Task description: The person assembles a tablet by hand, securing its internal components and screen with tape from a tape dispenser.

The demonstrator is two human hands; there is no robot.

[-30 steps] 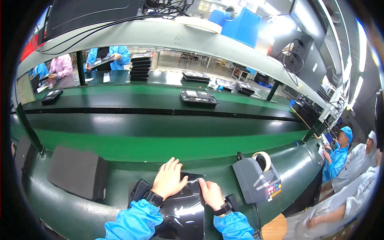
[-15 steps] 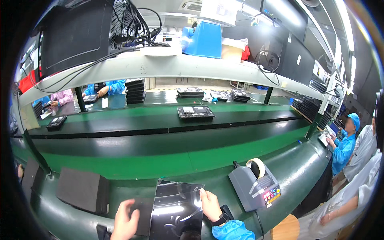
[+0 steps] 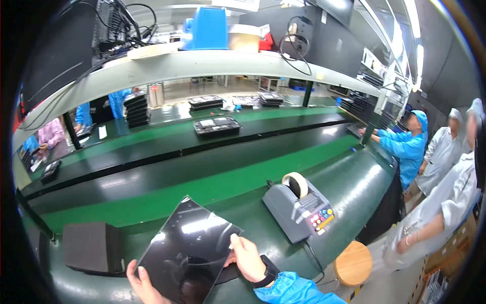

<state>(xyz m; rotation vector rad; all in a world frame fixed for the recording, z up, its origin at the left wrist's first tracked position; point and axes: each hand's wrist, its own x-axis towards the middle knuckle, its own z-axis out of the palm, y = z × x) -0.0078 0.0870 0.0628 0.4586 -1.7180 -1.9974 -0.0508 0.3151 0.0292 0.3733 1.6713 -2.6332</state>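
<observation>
A glossy black screen panel, thin and rectangular, is tilted up and turned at an angle at the front of the bench. My left hand grips its lower left edge, thumb on the front face. On the opposite edge my right hand is closed, with a small pale bit showing by the thumb; what that bit is I cannot make out. Reflections streak the panel's face. To the right stands a grey tape dispenser carrying a roll of tape. A dark foam block sits left of my left hand.
Beyond the bench runs a dark conveyor belt; a laptop-like chassis lies on the farther strip. Overhead crosses a pale shelf. At the right are a co-worker in blue, people in white, and a round wooden stool.
The panel has been lifted and rotated; my left hand, previously apart from it, now holds its left edge. The view has swung right, and the co-worker in blue now reaches toward the belt.
</observation>
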